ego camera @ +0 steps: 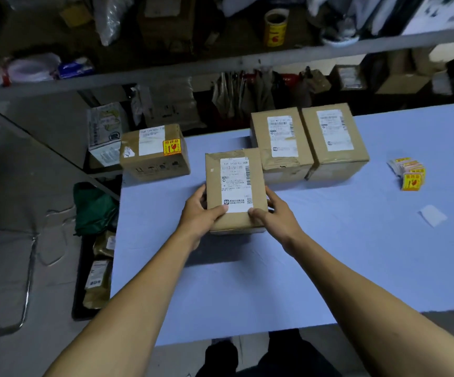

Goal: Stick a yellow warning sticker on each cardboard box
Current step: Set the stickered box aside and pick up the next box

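Box [235,190] sits mid-table, near the far edge, gripped at its sides by left hand [202,213] and right hand [273,214]; no sticker yet. Stickers [408,172] lie well apart rightward, so it risks being skipped.

You have the near box [235,190] on the table [329,262] between your hands; two boxes [281,140] [334,137] stand side by side just behind it, another box [155,151] far left, the sticker stack [409,172] well right

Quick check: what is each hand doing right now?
Left hand: grips the left side of the cardboard box.
Right hand: grips the box's right side.
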Demonstrator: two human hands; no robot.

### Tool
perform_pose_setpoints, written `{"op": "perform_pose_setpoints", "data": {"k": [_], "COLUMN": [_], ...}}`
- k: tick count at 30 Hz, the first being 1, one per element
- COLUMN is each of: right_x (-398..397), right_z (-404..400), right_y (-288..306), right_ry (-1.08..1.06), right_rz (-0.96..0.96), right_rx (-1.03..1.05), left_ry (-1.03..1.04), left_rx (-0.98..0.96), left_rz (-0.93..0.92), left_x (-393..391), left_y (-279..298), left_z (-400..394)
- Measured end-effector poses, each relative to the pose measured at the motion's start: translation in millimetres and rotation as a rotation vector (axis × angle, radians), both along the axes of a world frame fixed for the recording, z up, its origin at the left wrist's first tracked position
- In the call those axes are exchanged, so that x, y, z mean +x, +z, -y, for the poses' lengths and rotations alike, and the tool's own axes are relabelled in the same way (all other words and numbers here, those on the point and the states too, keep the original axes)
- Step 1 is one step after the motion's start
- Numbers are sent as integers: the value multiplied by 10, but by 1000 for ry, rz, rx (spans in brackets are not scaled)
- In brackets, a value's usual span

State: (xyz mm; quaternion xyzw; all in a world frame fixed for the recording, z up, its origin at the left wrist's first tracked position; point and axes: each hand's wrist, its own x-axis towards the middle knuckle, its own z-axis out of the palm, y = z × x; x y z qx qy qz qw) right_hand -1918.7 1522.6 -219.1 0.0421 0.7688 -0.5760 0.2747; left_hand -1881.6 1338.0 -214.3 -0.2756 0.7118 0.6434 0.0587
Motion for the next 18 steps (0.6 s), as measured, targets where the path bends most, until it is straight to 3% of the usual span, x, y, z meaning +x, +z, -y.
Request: {"op": "perform_pose_setpoints", "data": {"k": [8,18], "right_x": [561,929], "right_z": [-58,-258], "right_y": [117,140], "right_ry": [-40,-29], "right_rz": [-32,-35], "right_rx": [54,-23], "left_ry": [-100,-82], "left_rx": [-17,-77], "left_rz": [-1,-14], "left_x": [453,859], "left_y": [-2,112], "left_z": [-5,-259]}}
